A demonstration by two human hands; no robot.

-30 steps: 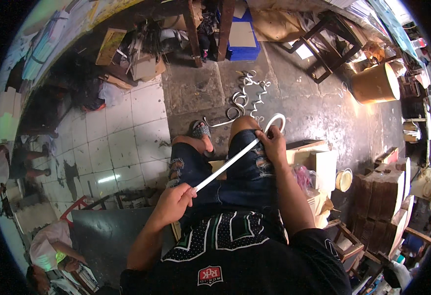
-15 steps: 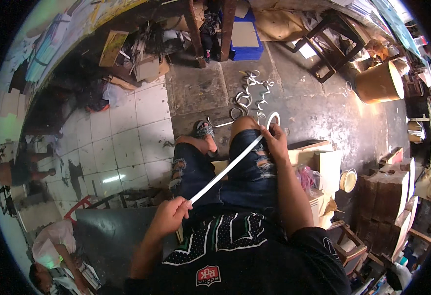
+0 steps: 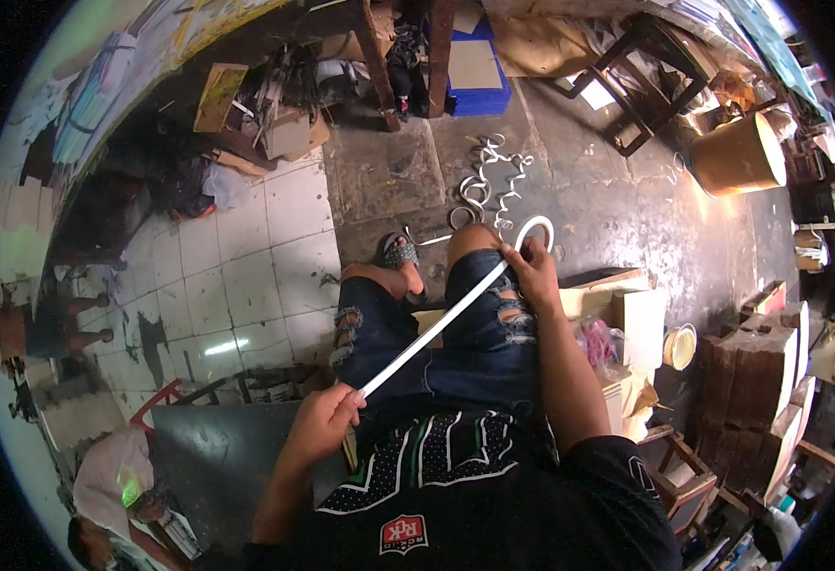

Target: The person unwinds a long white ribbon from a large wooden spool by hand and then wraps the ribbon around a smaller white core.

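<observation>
A long white strip (image 3: 427,335) stretches slantwise above my lap, pulled straight between my hands. My left hand (image 3: 326,421) is closed on its lower end, close to my shirt. At my right knee, my right hand (image 3: 534,272) pinches the strip between thumb and fingers; just what lies under the fingertips is hidden. Past that pinch the strip bends round in a loop (image 3: 543,223). Curled white strips (image 3: 475,190) lie on the dark floor beyond my knees, some in loose coils and some in tight spirals.
Cardboard pieces (image 3: 638,319) and a small tub (image 3: 679,346) stand to my right, by stacked brown blocks (image 3: 746,381). A large tan bucket (image 3: 739,157) is at the far right. A dark panel (image 3: 217,447) is left of me. Other people (image 3: 113,476) are at the left.
The loop past my right hand has become larger. My left hand has shifted slightly to the left, and the straight stretch of strip is a little longer.
</observation>
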